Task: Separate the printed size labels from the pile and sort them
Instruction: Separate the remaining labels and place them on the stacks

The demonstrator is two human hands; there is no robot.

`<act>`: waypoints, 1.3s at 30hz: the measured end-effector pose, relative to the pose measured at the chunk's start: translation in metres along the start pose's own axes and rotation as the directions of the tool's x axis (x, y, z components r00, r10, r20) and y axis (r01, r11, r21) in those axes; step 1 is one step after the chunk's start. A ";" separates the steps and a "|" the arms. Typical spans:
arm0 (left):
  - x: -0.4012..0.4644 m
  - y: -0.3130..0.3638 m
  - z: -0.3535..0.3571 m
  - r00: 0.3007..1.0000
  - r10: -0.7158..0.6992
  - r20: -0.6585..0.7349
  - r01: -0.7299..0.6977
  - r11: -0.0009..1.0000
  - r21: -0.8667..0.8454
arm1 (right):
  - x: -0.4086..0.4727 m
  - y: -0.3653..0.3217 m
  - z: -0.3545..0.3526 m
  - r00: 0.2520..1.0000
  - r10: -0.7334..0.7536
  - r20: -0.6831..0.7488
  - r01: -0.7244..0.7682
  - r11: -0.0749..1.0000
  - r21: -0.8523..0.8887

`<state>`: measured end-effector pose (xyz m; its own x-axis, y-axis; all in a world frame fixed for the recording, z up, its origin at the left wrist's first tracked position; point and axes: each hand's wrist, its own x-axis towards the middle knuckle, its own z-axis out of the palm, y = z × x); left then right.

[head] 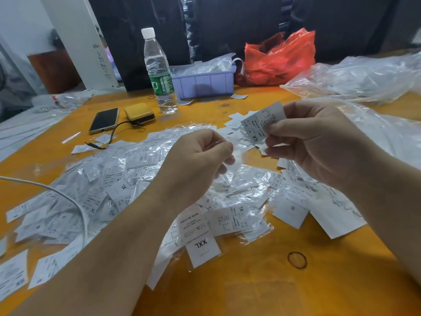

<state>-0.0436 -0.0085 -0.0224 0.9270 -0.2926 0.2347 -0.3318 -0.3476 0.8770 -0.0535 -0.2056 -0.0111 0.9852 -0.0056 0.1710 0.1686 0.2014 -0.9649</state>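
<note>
Your orange wooden tabletop (262, 290) carries a broad, loose pile of white printed size labels and clear plastic sleeves (109, 179), spreading from the left edge across the middle; XL, XXL and S prints show here and there. A white label marked XXL (203, 249) lies at the pile's near edge, and a white label marked S (291, 212) sits just right of it. Bare tabletop opens toward you on the near right, with only a thin black rubber band (296, 260) lying there. Your right hand (319, 144) is raised over the pile's far right, thumb and fingers pinching a white rectangular label marked XS (262, 124), tilted. Your left hand (196, 165) hovers beside it, fingers curled and pinching a scrap of clear plastic film (225, 156), blurred. Both forearms reach in from the near edge.
</note>
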 end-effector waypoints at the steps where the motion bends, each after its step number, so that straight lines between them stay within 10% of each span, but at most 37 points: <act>1: 0.000 0.000 0.000 1.000 -0.003 -0.001 0.003 1.000 0.002 | -0.001 0.000 0.001 1.000 0.012 0.020 -0.012 1.000 -0.008; 39: 0.004 -0.003 0.000 0.999 0.005 -0.038 -0.006 1.000 -0.008 | -0.004 0.007 0.007 0.990 0.045 0.137 -0.019 0.982 -0.188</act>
<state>-0.0388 -0.0084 -0.0240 0.9311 -0.2604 0.2552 -0.3357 -0.3387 0.8790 -0.0568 -0.1970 -0.0167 0.9786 0.1373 0.1532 0.1527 0.0142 -0.9882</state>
